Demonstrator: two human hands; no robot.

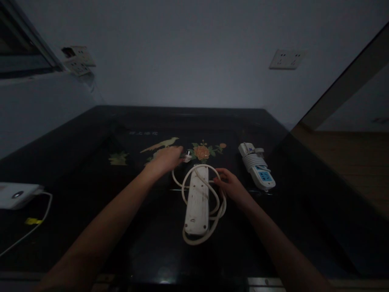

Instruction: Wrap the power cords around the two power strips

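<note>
Power strip [197, 202], one of two, lay underside up on one black tabletop [154, 231]; left to right, the left hand [168, 157] pinched one white plug [187, 157], the right hand [230, 185] curled at one loose cord [194, 243], pinching or not I couldn't tell, and one cord-wrapped strip [258, 165] lay apart.

Right lane: passable between right hand [230, 184] and wrapped strip [258, 168].
Middle: cord loops [194, 243] around white strip [197, 202] obstruct.
</note>
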